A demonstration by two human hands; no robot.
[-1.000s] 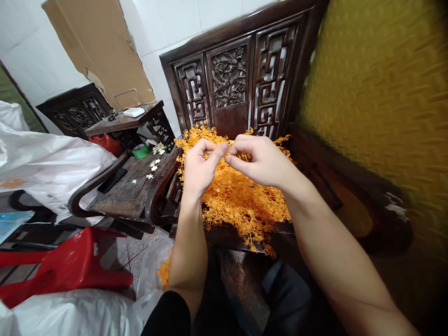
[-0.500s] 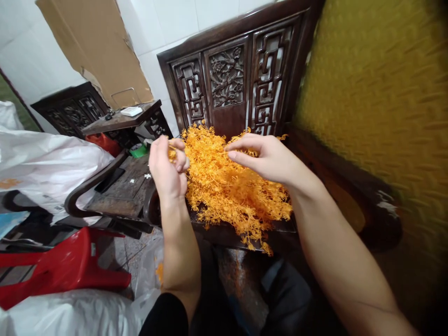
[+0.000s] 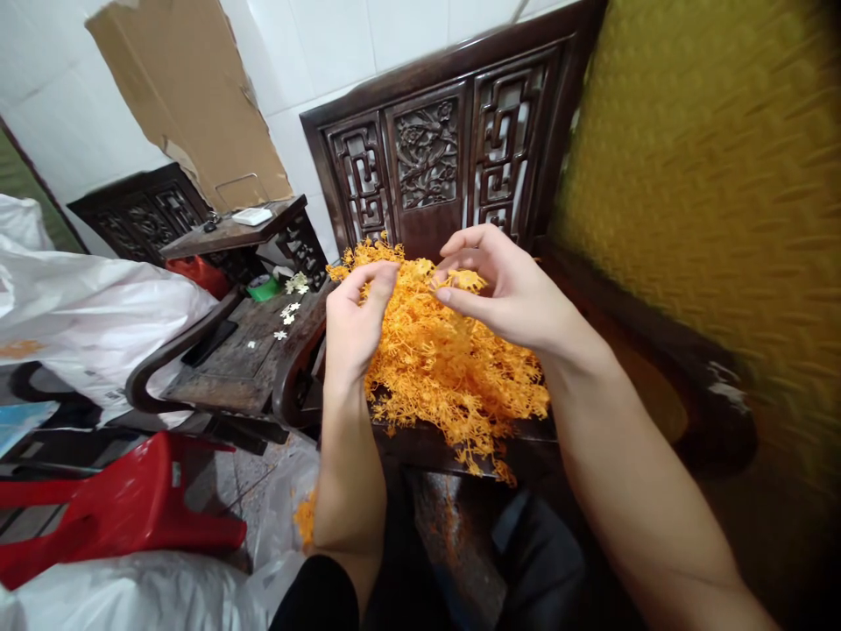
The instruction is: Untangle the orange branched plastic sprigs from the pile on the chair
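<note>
A heap of small orange plastic flower sprigs (image 3: 453,377) lies on the seat of a dark carved wooden chair (image 3: 434,158). My right hand (image 3: 505,294) hovers over the heap and pinches a small orange sprig (image 3: 463,280) between thumb and fingers. My left hand (image 3: 355,320) is just to its left, fingers curled, thumb and forefinger tips at the heap's upper edge near the right hand. Whether the left hand holds a piece is hidden by the fingers.
A dark wooden side table (image 3: 243,350) with a few white flower pieces (image 3: 289,311) stands left of the chair. A red plastic stool (image 3: 124,508) lies on the floor at left, white plastic bags (image 3: 85,315) around it. A yellow cushion (image 3: 710,193) fills the right.
My left hand swung out to the left over the side table, then came back to the heap beside the right hand. My right hand rose slightly with a sprig.
</note>
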